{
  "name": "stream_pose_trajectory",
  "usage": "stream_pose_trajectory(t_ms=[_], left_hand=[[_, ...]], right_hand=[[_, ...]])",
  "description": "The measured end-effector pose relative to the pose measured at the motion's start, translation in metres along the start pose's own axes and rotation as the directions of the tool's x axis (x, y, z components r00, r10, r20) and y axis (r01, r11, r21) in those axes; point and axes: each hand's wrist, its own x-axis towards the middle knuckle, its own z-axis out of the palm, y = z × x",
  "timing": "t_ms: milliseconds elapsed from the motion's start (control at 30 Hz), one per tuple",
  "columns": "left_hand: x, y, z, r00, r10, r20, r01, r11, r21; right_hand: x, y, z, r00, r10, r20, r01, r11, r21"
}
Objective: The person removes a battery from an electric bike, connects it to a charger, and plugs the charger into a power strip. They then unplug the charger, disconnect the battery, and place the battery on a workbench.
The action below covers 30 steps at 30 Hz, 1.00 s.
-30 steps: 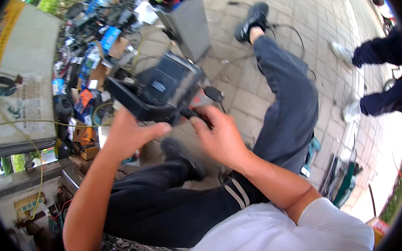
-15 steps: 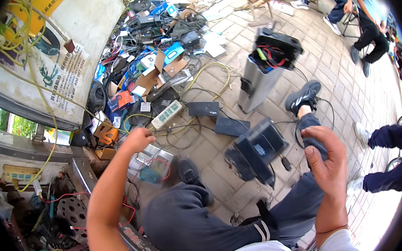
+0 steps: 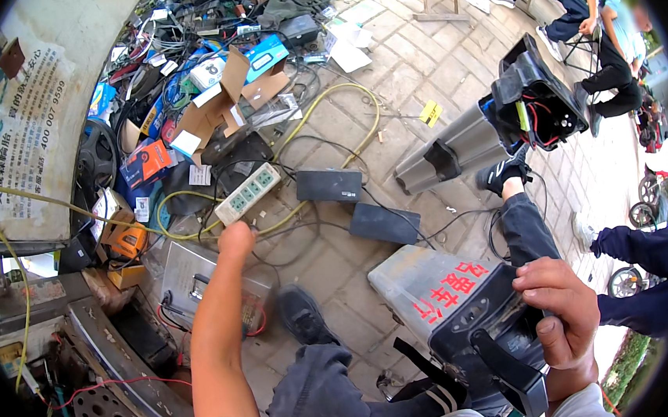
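Note:
My right hand (image 3: 556,320) grips the black end (image 3: 486,345) of a grey case with red lettering (image 3: 426,276), which lies tilted by my right leg, its black handle hanging toward me. My left hand (image 3: 234,240) reaches to just below a white power strip (image 3: 247,196), its fingers curled; what they hold, if anything, is hidden. Below it sits a metal box (image 3: 190,278) with red and black leads. Two dark flat bricks (image 3: 328,184) with cables lie between my hands.
A pile of boxes (image 3: 263,57) and cables spreads at upper left, beside a white panel (image 3: 11,140). A tall silver case (image 3: 444,157) with an open top leans at upper right. Seated people (image 3: 562,10) and a standing person's legs (image 3: 635,240) are at right. An old metal frame (image 3: 127,366) borders lower left.
Both hands were on the black case a second ago. My left hand left it for the power strip area; my right hand moved down, and the case now shows its red-lettered grey side.

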Motion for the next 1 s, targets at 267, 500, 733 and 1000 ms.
stream_pose_trajectory(t_ms=[267, 500, 733, 1000], left_hand=[[0.006, 0.058, -0.008, 0.710, 0.537, -0.456, -0.505, 0.839, 0.201], [0.028, 0.114, -0.004, 0.557, 0.693, -0.458, -0.596, 0.718, 0.360], [-0.069, 0.160, -0.003, 0.312, 0.684, -0.660, -0.706, 0.631, 0.321], [-0.037, 0.136, -0.034, 0.688, 0.502, -0.524, -0.641, 0.760, -0.112]], right_hand=[[0.011, 0.010, -0.001, 0.995, 0.079, -0.060, -0.072, 0.990, 0.122], [0.055, 0.036, -0.012, 0.996, 0.084, -0.009, -0.084, 0.996, 0.010], [0.059, 0.057, -0.006, 0.996, 0.081, -0.023, -0.082, 0.996, -0.041], [0.061, 0.057, -0.002, 0.998, 0.060, 0.035, -0.057, 0.994, -0.098]])
